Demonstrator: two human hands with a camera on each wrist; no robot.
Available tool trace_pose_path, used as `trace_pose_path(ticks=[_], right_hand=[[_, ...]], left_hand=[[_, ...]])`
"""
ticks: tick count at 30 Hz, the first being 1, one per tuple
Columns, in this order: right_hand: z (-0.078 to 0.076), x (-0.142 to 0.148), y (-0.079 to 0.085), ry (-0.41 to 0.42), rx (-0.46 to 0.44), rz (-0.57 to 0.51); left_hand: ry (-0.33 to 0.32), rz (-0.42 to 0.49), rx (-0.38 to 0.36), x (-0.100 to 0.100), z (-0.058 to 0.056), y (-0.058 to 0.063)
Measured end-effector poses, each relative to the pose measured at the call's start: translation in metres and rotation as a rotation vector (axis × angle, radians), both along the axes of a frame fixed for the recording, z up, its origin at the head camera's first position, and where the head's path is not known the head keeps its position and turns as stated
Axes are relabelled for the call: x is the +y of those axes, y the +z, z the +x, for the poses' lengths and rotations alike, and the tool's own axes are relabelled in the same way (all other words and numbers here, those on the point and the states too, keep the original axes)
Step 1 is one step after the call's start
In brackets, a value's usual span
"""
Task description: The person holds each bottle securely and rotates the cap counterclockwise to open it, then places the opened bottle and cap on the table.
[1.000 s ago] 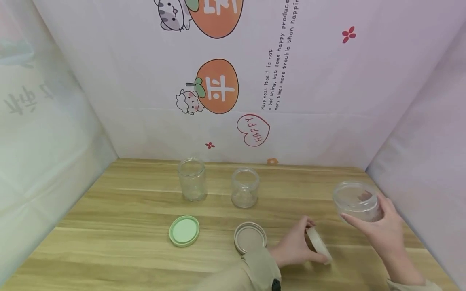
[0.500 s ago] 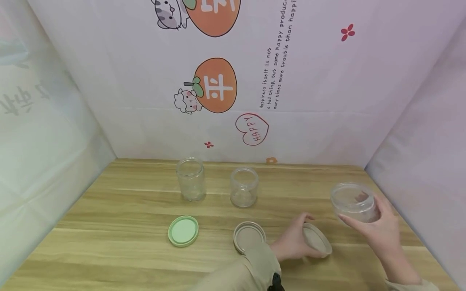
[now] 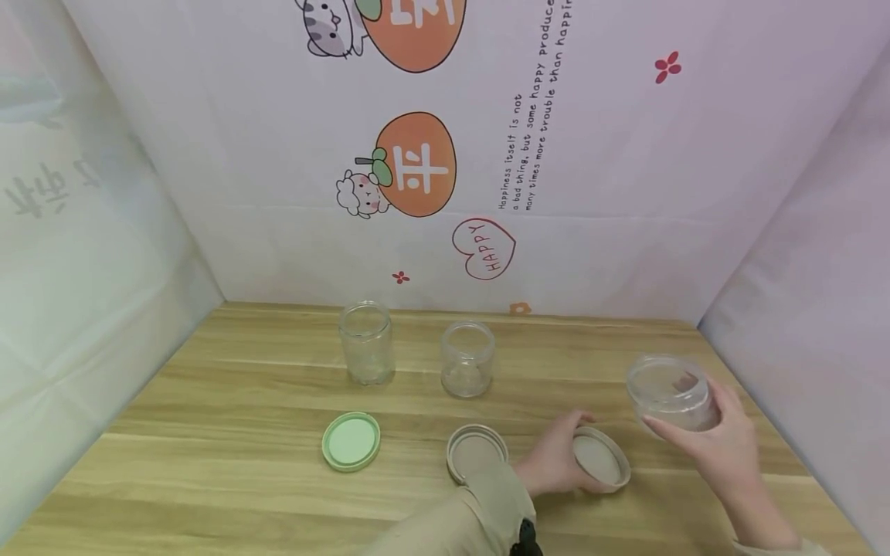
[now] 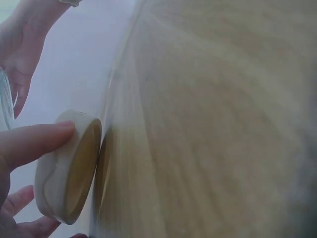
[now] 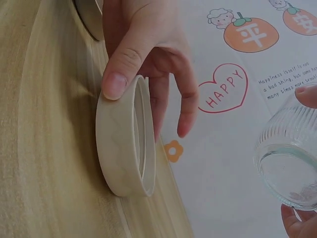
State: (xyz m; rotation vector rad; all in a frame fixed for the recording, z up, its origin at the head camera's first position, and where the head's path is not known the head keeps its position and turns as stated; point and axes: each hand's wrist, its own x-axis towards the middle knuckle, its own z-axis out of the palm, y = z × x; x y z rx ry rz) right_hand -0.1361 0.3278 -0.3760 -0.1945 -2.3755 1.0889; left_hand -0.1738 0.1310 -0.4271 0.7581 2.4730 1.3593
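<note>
My left hand [image 3: 556, 457] grips a beige round lid [image 3: 596, 459] by its edge. The lid's hollow inner side faces up in the head view. In the left wrist view the lid [image 4: 52, 181] sits close over the table, thumb on its side wall. To the right, my right hand [image 3: 726, 440] holds a wide clear glass jar [image 3: 667, 394] above the table, thumb and fingers round its side, mouth upward. Ribbed sides show on this jar [image 5: 292, 171] in the right wrist view.
A tall clear jar [image 3: 367, 347] and a shorter clear jar [image 3: 468, 363] stand uncovered at the back of the wooden table [image 3: 229, 432]. In front lie a green lid [image 3: 351, 442] and a brown-grey lid [image 3: 477, 454], partly behind the left sleeve. White printed cloth [image 3: 612, 193] walls the table.
My left hand has tipped the beige lid from nearly on edge to flatter, inner side up. The right hand has brought the glass jar slightly left and down.
</note>
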Motion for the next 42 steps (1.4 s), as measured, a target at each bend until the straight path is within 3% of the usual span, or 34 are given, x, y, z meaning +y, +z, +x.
trace_pose_path(ticks=[5,11,17,23,28,32,36,42], right_hand=[[0.0,0.001,-0.001,0.0,0.007,-0.001],[0.001,-0.001,0.0,-0.002,0.007,0.013],[0.001,-0.006,0.0,0.016,0.004,0.008],[0.001,-0.009,0.003,0.022,-0.014,-0.008],[0.0,-0.013,0.005,0.025,-0.045,0.011],[-0.001,-0.014,0.003,0.031,-0.081,-0.005],[-0.005,-0.016,0.001,0.057,-0.127,-0.024],[-0.013,-0.024,-0.001,0.106,-0.183,-0.044]], left_hand=[[0.032,-0.062,0.055,0.001,0.0,-0.001],[0.001,-0.177,0.142,-0.002,0.001,0.003],[-0.015,-0.211,0.153,-0.004,0.002,0.008],[-0.044,-0.148,0.056,-0.006,0.0,0.016],[-0.02,-0.049,-0.083,-0.013,0.001,0.023],[-0.012,0.0,-0.146,-0.025,0.002,0.026],[-0.002,0.014,-0.127,-0.041,0.003,0.03],[-0.011,0.094,-0.156,-0.068,0.006,0.034]])
